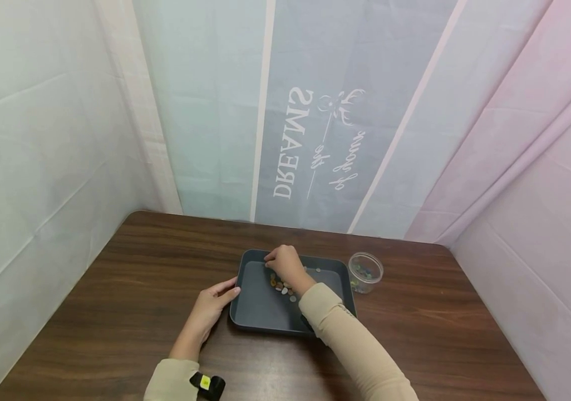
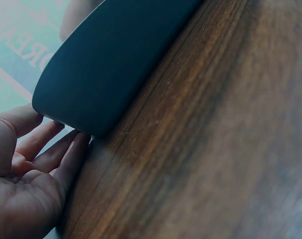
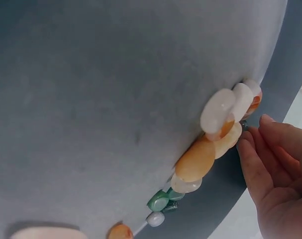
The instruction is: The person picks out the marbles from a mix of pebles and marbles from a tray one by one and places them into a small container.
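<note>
A dark grey rectangular tray (image 1: 265,317) lies on the wooden table. My left hand (image 1: 209,306) holds its left side, thumb at the rim and fingers against the outer wall. The left wrist view shows this hand (image 2: 31,169) at the tray's end (image 2: 106,64). Over the far left part of the tray is my right hand (image 1: 288,264), fingers bent downward. In the right wrist view, its fingertips (image 3: 252,142) pinch a small dark green stone (image 3: 244,125), mostly hidden. Polished stones (image 3: 195,159) in white, orange and green lie in a row along the tray's wall.
A clear round tub (image 1: 365,273) with green and bluish pieces inside stands just right of the tray. More stones (image 1: 284,290) lie mid-tray, partly covered by the right forearm. Printed curtains (image 1: 315,139) hang behind the table.
</note>
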A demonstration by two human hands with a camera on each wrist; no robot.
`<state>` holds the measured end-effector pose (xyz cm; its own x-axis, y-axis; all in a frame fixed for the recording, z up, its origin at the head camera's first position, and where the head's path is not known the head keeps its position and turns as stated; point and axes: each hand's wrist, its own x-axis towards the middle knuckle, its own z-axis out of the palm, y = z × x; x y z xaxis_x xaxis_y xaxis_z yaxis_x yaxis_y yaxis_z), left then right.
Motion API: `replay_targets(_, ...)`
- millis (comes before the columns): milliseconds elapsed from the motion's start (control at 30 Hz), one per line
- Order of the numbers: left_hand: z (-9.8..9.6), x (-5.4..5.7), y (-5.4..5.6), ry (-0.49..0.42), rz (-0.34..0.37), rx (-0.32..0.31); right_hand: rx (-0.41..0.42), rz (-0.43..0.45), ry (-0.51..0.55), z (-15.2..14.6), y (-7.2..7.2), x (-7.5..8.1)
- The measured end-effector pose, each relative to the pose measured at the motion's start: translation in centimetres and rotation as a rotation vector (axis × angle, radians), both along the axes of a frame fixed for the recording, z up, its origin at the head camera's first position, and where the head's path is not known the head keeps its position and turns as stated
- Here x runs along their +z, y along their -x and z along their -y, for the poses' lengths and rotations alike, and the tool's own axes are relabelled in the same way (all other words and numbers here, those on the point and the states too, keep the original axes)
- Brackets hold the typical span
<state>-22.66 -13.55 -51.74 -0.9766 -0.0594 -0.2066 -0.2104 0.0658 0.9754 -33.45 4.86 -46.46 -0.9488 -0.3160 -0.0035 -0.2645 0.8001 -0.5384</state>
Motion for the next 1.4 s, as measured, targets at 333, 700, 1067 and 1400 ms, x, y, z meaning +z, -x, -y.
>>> replay_targets(333, 0.0, -0.1, 0.0, -0.005, 0.001, 0.001, -0.029, -0.005, -0.052, -0.1, -0.2, -0.2)
replay_targets(700, 0.1, -0.1, 0.0, 0.001, -0.013, -0.002, 0.002, -0.004, -0.058, -0.8, -0.3, -0.6)
replay_targets(1067, 0.1, -0.2, 0.0, 0.002, -0.012, 0.001, -0.024, -0.006, -0.023, -1.8, -0.1, -1.0)
replay_targets(1400, 0.0, -0.2, 0.1, -0.005, -0.015, 0.001, -0.054, -0.014, 0.089, -3.0, -0.1, -0.2)
